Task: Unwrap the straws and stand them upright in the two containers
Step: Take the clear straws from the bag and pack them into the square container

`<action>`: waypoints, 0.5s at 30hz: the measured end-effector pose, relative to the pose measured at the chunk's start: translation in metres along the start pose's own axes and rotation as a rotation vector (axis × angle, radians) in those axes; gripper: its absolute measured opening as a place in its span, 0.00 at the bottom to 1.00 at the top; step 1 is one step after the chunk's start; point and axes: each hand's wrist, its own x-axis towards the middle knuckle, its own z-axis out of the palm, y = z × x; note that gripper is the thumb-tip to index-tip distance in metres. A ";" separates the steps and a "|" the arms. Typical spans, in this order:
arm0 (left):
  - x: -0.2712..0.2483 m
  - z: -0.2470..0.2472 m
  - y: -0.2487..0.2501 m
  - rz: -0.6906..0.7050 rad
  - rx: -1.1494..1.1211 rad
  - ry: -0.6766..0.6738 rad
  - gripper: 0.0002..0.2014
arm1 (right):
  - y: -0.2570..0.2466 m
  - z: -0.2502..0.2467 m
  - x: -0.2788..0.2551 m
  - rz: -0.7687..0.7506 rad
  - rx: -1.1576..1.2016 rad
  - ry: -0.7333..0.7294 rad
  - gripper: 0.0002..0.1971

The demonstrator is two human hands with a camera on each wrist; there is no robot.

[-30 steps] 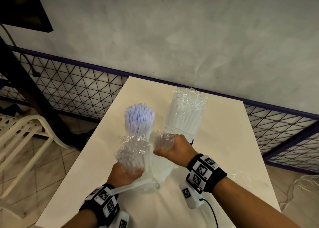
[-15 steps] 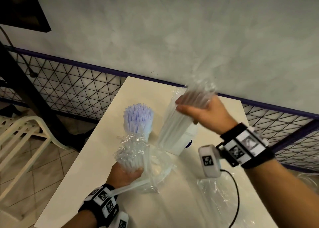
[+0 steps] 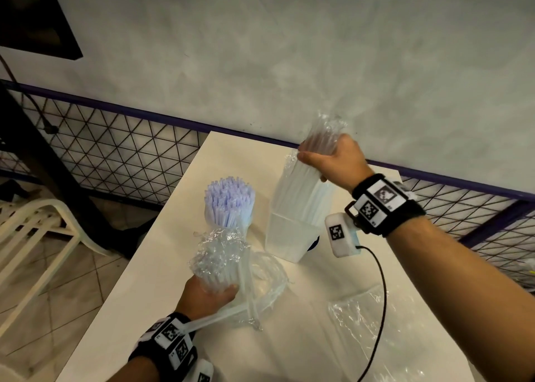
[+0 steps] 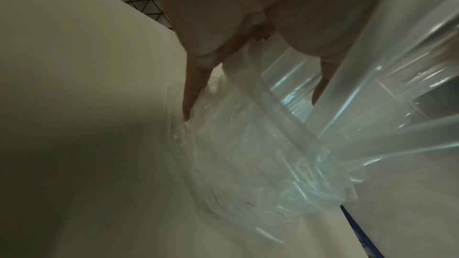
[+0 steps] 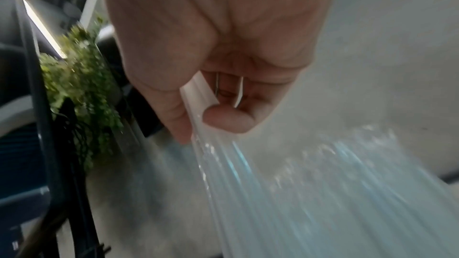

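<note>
My left hand (image 3: 214, 290) grips a bundle of clear wrapped straws (image 3: 217, 260) upright, low over the white table (image 3: 162, 266). In the left wrist view its fingers (image 4: 193, 85) curl round the bundle and crinkled plastic (image 4: 273, 134). My right hand (image 3: 318, 161) grips a handful of clear straws (image 3: 324, 132) at the top of the straws (image 3: 301, 190) standing in the translucent right container (image 3: 289, 237). The right wrist view shows that handful (image 5: 273, 183) pinched in my right hand (image 5: 211, 117). Lilac straws (image 3: 228, 199) stand upright at the left; their container is hidden.
An open clear bag (image 3: 269, 277) lies beside my left hand. Loose plastic wrap (image 3: 376, 323) covers the table's near right. A white plastic chair (image 3: 37, 237) stands on the floor at left. A black mesh fence (image 3: 115, 150) and a grey wall run behind the table.
My right hand has carried a handful of straws from beside the left bundle up and right to the top of the right container. My left hand has kept its hold in place.
</note>
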 end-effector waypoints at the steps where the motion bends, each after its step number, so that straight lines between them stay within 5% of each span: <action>1: -0.001 0.001 0.002 -0.003 -0.006 0.003 0.17 | 0.008 0.009 -0.001 0.024 -0.010 -0.023 0.09; 5: -0.004 0.002 0.009 0.028 0.036 0.046 0.22 | 0.035 0.032 -0.004 0.033 -0.044 0.024 0.30; 9: -0.004 0.001 0.009 0.025 0.019 0.062 0.20 | 0.030 0.026 0.002 -0.292 -0.070 0.227 0.50; 12: -0.005 0.000 0.009 0.023 -0.020 0.034 0.18 | 0.027 0.026 0.008 -0.480 -0.401 0.089 0.47; 15: -0.005 0.000 0.005 0.040 -0.077 0.061 0.30 | 0.039 0.040 0.006 -0.517 -0.634 -0.153 0.37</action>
